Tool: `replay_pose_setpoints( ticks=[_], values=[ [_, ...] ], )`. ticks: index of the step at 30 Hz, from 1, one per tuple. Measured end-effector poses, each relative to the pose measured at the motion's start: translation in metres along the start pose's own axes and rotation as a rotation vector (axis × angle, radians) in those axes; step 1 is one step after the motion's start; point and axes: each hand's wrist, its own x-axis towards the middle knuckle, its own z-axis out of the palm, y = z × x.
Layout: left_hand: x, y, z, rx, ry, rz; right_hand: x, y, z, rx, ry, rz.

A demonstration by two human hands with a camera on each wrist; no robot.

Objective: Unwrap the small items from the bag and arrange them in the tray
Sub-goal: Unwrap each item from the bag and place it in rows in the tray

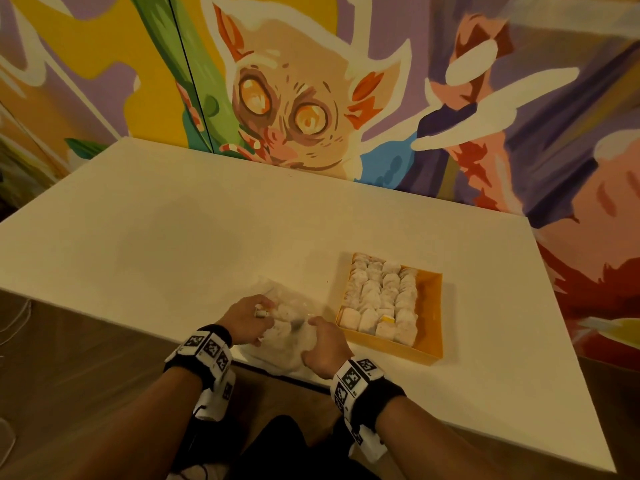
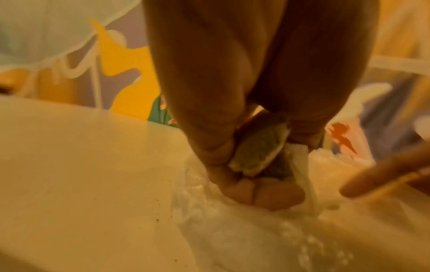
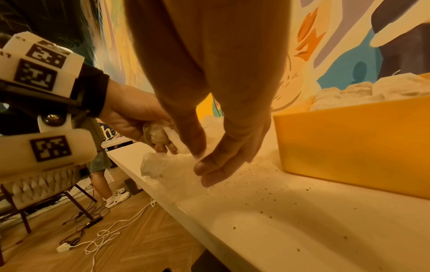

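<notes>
While the left hand (image 1: 247,318) curls round one small wrapped item (image 2: 260,147) over the plastic bag (image 1: 291,344), the right hand (image 1: 325,348) sits just beside it, lower centre of the head frame, fingers relaxed and mostly straight, holding nothing that shows. Left wrist view: thumb and fingers (image 2: 267,191) pinch the item, pale wrapper part open, a loose white flap (image 2: 300,156) hanging at its right side. One right fingertip (image 2: 381,176) comes in from the right edge of that frame, near the flap but apart from it. Right wrist view agrees: item (image 3: 157,133) in the left hand at centre left, right fingers (image 3: 216,165) pointing down over the crumpled bag (image 3: 160,165), not touching the item as far as I can tell.

Key relation: item lies left of the right hand and slightly farther up the frame in the head view; its loose wrapper end faces the right hand. Long axis of the item is hard to call, too blurred. Left hand already has it, so the right is the free one for peeling.

Yellow tray (image 1: 429,306) sits right of both hands, lower right of centre, nearer the right hand, close to it but apart. Tray mostly filled with rows of pale unwrapped pieces (image 1: 381,296); a bare strip remains along its right side. White table (image 1: 173,237) carries bag and tray; dark crumbs (image 3: 267,184) dot it near the tray wall. Judgement: unwrapping step, task well along.
</notes>
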Motion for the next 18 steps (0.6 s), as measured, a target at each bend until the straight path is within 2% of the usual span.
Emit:
replay_pose_setpoints(
  ticks=[4,6,10,13,16,18],
  values=[
    [0.014,0.0,0.019,0.352,0.064,0.043,-0.002,-0.001,0.001,-0.034,0.0,-0.007],
    [0.02,0.002,0.031,0.435,0.083,0.044,-0.002,-0.002,0.0,-0.06,-0.002,-0.019],
    [0.026,0.003,0.053,0.364,0.19,0.087,-0.003,-0.003,-0.002,-0.089,-0.005,-0.032],
    [0.024,0.003,0.056,0.261,0.24,0.045,-0.003,-0.002,-0.003,-0.087,-0.01,-0.037],
    [0.023,0.003,0.054,0.232,0.188,0.038,-0.003,0.0,-0.002,-0.074,-0.011,-0.037],
    [0.018,0.006,0.049,0.229,0.161,0.081,-0.004,0.0,-0.002,-0.041,0.002,-0.038]
  ],
)
